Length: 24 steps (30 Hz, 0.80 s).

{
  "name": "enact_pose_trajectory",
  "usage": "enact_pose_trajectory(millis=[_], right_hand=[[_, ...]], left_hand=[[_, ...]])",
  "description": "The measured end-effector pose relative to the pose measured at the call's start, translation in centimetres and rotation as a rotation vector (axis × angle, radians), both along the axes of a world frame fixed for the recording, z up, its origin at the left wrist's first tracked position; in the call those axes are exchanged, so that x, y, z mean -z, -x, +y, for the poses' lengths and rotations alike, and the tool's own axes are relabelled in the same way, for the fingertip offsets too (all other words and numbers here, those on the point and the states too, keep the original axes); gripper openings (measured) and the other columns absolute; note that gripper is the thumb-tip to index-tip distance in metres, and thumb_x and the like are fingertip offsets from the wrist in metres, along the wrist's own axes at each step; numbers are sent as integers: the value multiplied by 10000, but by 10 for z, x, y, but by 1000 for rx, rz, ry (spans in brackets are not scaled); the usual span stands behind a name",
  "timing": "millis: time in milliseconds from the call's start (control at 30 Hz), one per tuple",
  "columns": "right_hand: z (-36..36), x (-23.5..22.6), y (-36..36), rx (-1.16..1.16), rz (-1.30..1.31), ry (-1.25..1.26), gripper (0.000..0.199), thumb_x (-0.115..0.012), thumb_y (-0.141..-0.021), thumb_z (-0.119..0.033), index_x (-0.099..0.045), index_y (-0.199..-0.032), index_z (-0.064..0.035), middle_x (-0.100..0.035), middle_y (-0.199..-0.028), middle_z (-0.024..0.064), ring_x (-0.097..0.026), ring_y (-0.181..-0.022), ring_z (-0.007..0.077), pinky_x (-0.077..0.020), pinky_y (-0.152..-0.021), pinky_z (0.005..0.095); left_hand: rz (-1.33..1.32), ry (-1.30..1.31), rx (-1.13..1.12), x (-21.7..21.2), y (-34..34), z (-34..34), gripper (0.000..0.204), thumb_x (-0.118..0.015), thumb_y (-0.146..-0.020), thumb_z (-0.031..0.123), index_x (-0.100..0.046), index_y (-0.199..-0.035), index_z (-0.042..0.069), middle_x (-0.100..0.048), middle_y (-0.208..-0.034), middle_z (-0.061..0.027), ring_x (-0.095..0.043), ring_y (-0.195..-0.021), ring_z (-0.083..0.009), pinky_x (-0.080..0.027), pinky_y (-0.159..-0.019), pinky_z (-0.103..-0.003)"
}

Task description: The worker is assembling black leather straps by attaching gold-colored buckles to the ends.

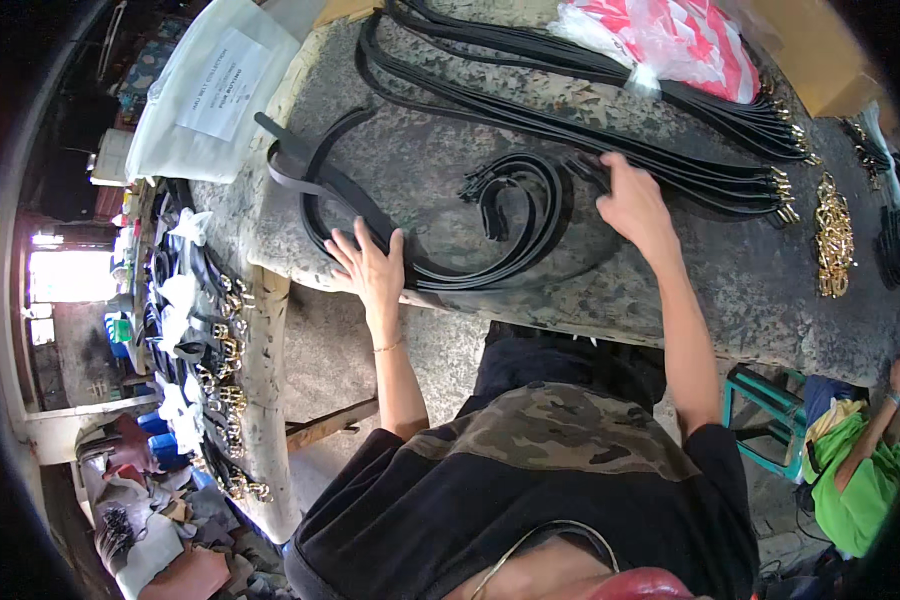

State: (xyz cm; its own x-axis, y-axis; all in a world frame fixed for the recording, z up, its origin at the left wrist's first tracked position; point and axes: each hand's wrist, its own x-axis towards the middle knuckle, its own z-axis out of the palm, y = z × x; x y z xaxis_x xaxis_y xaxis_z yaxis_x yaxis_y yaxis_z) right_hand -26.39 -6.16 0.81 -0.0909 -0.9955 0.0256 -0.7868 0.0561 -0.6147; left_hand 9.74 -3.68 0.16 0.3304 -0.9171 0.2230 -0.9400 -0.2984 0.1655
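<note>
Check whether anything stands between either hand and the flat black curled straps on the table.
A short, dark, narrow piece at the right hand lies between that hand and the curled flat black straps; whether it joins them is unclear. Nothing visible separates the left hand from them.

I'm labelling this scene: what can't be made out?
In the head view:
Black straps under the left hand: covered by it.
Striped bag: contents hidden by its plastic.
Person in green: partly cut off by the dark rim.
Gold-coloured pieces: too small to count.
</note>
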Motion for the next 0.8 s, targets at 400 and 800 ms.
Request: enact_pose_trajectory(millis=[400, 800], right_hand=[[141, -32, 55, 281, -1297, 2, 682, -684, -769, 54, -404, -1379, -67, -638, -965, 92, -552, -626, 73, -418, -469, 214], [148, -66, 82, 371, -1012, 52, 224, -669, -911, -224, -651, -994, -17, -626, -708, -11, -516, -632, 34, -421, -603, 187]], left_hand=[[979, -559, 1300, -78, 269, 44, 300, -627, -868, 100, -527, -1117, -34, -683, -884, -174, -687, -828, -275, -516, -706, -372], [1435, -1196, 1142, -110, 261, 37, 584, -379, -826, -72, -224, -1385, -4, -651, -1021, -269, -588, -560, -171, -428, -504, -235]])
